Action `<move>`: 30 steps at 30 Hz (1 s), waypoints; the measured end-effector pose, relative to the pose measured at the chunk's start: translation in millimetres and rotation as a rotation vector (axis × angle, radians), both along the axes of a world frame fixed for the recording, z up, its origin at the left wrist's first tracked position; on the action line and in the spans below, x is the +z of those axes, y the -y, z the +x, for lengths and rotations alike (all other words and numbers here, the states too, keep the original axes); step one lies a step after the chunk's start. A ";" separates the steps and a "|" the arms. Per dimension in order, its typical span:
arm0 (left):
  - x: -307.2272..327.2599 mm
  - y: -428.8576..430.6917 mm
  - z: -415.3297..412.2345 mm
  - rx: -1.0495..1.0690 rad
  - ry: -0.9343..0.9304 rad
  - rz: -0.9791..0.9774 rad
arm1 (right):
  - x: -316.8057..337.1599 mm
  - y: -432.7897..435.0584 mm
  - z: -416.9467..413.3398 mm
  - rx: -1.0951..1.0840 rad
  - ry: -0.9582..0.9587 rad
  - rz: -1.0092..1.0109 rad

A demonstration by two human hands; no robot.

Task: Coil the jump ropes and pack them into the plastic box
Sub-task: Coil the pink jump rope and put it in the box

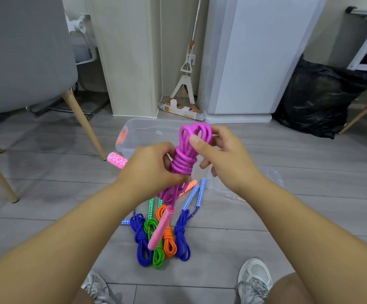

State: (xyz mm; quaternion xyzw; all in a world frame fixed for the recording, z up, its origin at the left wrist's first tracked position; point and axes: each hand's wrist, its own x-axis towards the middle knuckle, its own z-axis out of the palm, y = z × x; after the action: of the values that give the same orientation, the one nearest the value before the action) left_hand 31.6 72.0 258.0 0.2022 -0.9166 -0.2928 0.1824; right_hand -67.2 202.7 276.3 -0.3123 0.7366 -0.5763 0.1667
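Nearest the person, well short of the plastic box (pixel 134 132): grey mesh sneakers (pixel 255 279).

Between shoes and box, on grey plank floor, four braided bundles lie side by side: blue coil (pixel 142 244), green coil (pixel 157 253), orange coil (pixel 169 244), second blue coil (pixel 182 240). Their checker-print handles point toward the box.

In front of the box, held in the air: magenta rope (pixel 183 163), braided, its middle bound in tight turns, loops fanned at the top.
- Left hand (pixel 149 170): fingers curled round the bound middle.
- Right hand (pixel 224 156): thumb and fingers pinching the top loops.
- One pink handle (pixel 159 229), diamond print, hangs below the hands.
- Second pink handle (pixel 116 160) juts out just left of the box.

Box: clear plastic, rounded corners, orange latch (pixel 123 134) on its left end.

Behind the box: mop (pixel 187 69). Its logo is too small to read.
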 end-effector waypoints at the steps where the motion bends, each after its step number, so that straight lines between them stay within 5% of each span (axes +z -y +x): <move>1: -0.4 -1.3 0.1 -0.018 0.021 -0.028 | 1.6 0.7 0.0 -0.024 0.063 0.014; 6: -8.6 -3.4 0.3 -0.109 0.091 -0.310 | 4.1 0.0 -3.7 -0.076 0.116 0.155; 12: -19.1 11.2 3.9 -0.198 0.033 -0.227 | 8.3 -12.7 -8.4 -0.031 0.159 -0.045; 17: -22.5 14.3 10.5 -0.173 0.201 -0.314 | 3.7 -26.0 -14.4 0.016 0.191 -0.139; 20: -20.6 13.7 13.2 -0.163 0.250 -0.373 | -6.4 -36.9 -21.5 0.047 0.044 -0.060; 27: -22.3 16.5 23.9 -0.199 0.236 -0.121 | -26.0 -68.7 -35.3 0.111 -0.143 0.162; 30: -22.2 20.1 33.8 -0.213 0.238 -0.091 | -34.2 -85.5 -40.2 0.102 -0.411 0.394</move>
State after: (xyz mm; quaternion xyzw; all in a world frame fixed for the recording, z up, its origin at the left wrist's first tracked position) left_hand 65.4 52.0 235.8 0.1286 -0.9603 -0.2428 0.0493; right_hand -107.4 288.2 242.0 -0.4206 0.8361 -0.3376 0.1004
